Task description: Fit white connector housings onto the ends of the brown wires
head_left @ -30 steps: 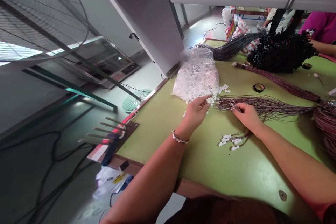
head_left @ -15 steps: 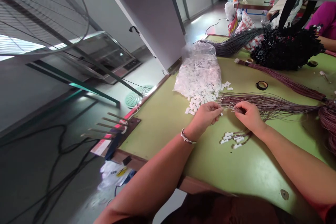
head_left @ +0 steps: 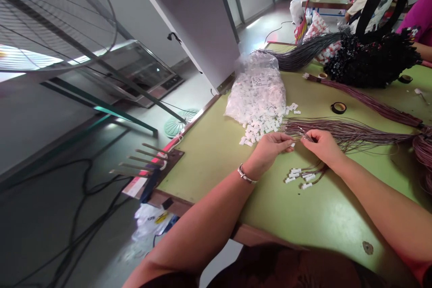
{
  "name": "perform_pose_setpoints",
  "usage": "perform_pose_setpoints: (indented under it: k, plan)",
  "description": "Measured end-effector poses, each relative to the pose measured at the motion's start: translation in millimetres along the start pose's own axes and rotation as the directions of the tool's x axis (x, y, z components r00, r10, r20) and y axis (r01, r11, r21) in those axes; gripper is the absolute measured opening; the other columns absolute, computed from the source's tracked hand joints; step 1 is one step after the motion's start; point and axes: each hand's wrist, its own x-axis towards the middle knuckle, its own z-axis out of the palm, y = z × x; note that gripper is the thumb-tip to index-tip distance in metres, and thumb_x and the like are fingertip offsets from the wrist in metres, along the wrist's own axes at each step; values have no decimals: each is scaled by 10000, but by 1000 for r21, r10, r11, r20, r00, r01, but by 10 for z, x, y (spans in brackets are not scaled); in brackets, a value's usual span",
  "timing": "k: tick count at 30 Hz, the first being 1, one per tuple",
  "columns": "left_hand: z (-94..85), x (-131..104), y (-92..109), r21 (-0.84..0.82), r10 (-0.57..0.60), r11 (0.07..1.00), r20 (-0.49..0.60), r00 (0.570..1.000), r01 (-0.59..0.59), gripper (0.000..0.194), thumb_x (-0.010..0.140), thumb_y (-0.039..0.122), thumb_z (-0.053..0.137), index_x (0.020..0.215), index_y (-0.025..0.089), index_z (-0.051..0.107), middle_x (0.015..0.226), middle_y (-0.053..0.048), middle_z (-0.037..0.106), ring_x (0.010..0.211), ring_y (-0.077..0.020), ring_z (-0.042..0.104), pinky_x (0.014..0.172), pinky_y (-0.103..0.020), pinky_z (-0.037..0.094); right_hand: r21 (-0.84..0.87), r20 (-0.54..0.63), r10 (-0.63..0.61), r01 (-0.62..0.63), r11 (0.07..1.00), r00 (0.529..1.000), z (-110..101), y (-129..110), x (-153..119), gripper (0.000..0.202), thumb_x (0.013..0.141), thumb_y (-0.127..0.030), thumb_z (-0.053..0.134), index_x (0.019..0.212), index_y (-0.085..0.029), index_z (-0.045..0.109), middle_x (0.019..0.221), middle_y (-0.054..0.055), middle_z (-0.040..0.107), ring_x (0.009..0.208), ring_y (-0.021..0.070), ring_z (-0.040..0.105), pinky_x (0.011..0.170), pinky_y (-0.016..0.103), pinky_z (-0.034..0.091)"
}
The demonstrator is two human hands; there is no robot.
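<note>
L hand pinches wht conn., R hand grips thin wires abv tbl.

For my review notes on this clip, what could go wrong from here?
The white connector in the left hand is small and could slip from the grip. The thin wires in the right hand lie close to the loose brown bundle, so strands might tangle.

Left hand pinches a white connector (right hand grips wires).
</note>
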Motion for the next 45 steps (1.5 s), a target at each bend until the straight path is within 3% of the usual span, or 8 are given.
perform_pose_setpoints:
  k: [5, 11, 17, 23, 28, 34, 40, 45]
  plan:
    - [-52, -33, 17, -90, 35, 995, 15, 999, -33, 189, 665, 153, 697, 852, 125, 702, 766, -37, 697, 699, -101, 630, 818, -306, 512, 14, -67, -56, 57, 998, 996, -37, 1, -32, 198, 724, -342, 557, 621, -174, 531, 542, -33, 434, 513, 94, 352, 488, 236, 282]
    - [-86, -30, -15, -84, 153, 985, 34, 988, -150, 288, 651, 138, 718, 938, 155, 697, 933, -49, 704, 765, -113, 634, 803, -295, 516, -98, -94, -183, 174, 980, 979, -28, 25, -61, 112, 690, -245, 561, 611, -181, 514, 568, -25, 476, 546, 105, 402, 527, 237, 326]
    - [-96, -11, -27, -177, 145, 976, 78, 986, -130, 278, 638, 136, 742, 913, 156, 704, 808, -29, 707, 674, -91, 625, 687, -232, 504, -124, -134, -232, 216, 968, 963, -17, 58, -70, 64, 684, -201, 546, 628, -184, 518, 579, -26, 498, 546, 103, 419, 529, 230, 341]
    - [-93, -17, -10, -241, 76, 969, 61, 995, -59, 232, 638, 148, 744, 868, 150, 709, 780, -27, 706, 682, -94, 633, 732, -253, 511, -174, -138, -299, 274, 946, 944, -8, 95, -62, 57, 674, -156, 541, 637, -191, 516, 586, -30, 509, 550, 105, 430, 541, 229, 351]
    - [-88, -15, -20, -135, 73, 989, 38, 997, -67, 235, 638, 168, 744, 868, 130, 711, 723, -34, 704, 658, -110, 641, 729, -276, 520, -235, -150, -366, 326, 916, 918, -3, 104, -75, 76, 668, -124, 535, 658, -197, 515, 611, -27, 522, 564, 111, 446, 549, 231, 358]
    - [6, -14, -25, 85, 106, 991, -80, 991, -99, 157, 622, 127, 725, 779, 135, 726, 632, -19, 695, 612, -118, 641, 694, -273, 535, -341, -83, -463, 411, 845, 882, -9, 134, -87, 100, 688, -99, 527, 698, -198, 531, 662, -6, 542, 624, 130, 484, 592, 246, 377]
    - [-10, -7, -28, 5, 108, 994, 33, 994, -109, 166, 641, 208, 738, 789, 133, 735, 652, -38, 699, 603, -111, 626, 653, -261, 526, -246, -24, -483, 463, 851, 875, -43, 153, -60, 102, 707, -101, 524, 718, -201, 546, 660, -8, 553, 613, 126, 486, 579, 240, 378]
    - [16, 11, -84, -53, 70, 996, 51, 996, -67, 190, 613, 217, 766, 772, 121, 732, 655, -44, 698, 621, -118, 634, 670, -264, 520, -239, -22, -464, 446, 863, 886, -12, 144, -82, 125, 648, -80, 521, 670, -203, 522, 638, -14, 552, 600, 124, 484, 562, 235, 373]
